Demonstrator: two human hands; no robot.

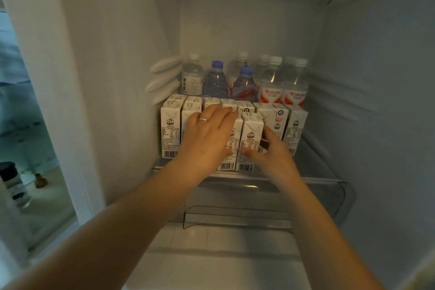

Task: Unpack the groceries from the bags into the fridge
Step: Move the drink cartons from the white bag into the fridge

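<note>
At the frame's centre, the right hand (270, 150) pinches a milk carton (250, 141) on the fridge shelf (306, 180); the left hand (209, 134) lies flat on neighbouring cartons (170, 132). Next, I think, it must slide straight into the row.

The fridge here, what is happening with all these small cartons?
A person is arranging small white drink cartons on a fridge shelf. The left hand lies with straight fingers over the cartons in the middle of the row, and the right hand grips the front carton, thumb on its face. Water bottles already stand in a row behind the cartons. No grocery bags are in view.
</note>
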